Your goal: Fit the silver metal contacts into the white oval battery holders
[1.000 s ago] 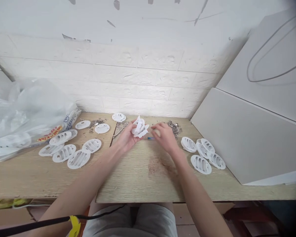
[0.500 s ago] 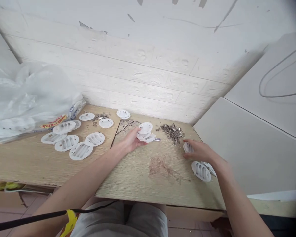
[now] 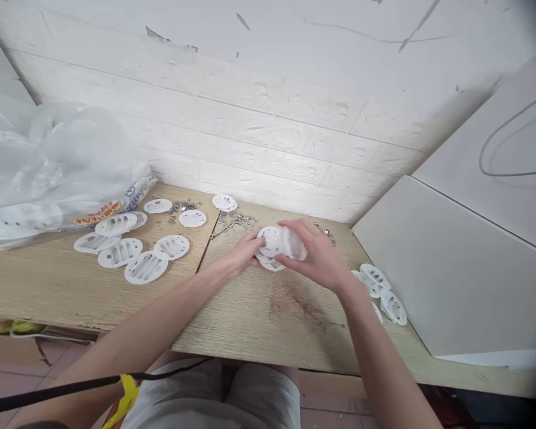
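My left hand (image 3: 242,253) grips a small stack of white round plastic discs (image 3: 270,245) near the middle back of the wooden table (image 3: 259,325). My right hand (image 3: 315,256) is closed on another white plastic piece (image 3: 291,242) and holds it against the stack. Both hands meet over the table. A little heap of small metal bits (image 3: 324,231) lies just behind my right hand, partly hidden by it.
Several white slotted oval plates (image 3: 134,259) lie at the left, more plates (image 3: 382,292) at the right. A clear plastic bag (image 3: 49,173) fills the far left. More metal bits (image 3: 239,219) lie by the brick wall. A grey slanted panel (image 3: 451,256) stands at the right.
My right hand went out to the plates at the right, then came back with a white piece to the stack in my left hand. The camera tilted and shifted slightly.
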Tool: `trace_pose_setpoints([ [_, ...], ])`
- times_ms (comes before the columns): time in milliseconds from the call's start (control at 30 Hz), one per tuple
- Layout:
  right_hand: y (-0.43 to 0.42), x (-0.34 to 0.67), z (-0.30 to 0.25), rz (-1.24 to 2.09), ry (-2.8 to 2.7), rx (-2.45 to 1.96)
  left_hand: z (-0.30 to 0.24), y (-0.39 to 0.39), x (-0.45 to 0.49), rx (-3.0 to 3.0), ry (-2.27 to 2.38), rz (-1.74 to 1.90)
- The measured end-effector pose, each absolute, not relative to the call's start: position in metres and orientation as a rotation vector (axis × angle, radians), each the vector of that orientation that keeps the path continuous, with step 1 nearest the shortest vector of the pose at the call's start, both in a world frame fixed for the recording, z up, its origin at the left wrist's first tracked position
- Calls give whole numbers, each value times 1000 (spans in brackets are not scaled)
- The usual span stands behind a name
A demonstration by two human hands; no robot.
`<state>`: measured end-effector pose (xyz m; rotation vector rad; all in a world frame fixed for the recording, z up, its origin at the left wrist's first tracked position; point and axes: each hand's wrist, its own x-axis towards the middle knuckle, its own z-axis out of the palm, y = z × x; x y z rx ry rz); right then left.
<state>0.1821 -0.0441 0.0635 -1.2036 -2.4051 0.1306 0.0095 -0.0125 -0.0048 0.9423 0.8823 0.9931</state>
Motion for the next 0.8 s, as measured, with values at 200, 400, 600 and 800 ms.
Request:
trace_pose_setpoints([
  [200, -33, 157, 25, 178, -2457, -1219, -4, -10, 10, 955, 862, 971],
  [400, -38, 160, 7, 178, -2207, -1326, -2, -10, 6, 972, 751, 871],
  [600, -58, 172, 21, 244, -1960, -1306, -5, -10, 9, 1006, 557, 770],
  [800, -168, 257, -14, 654, -1445, -1127, -10, -4, 7, 1243, 937, 1019],
])
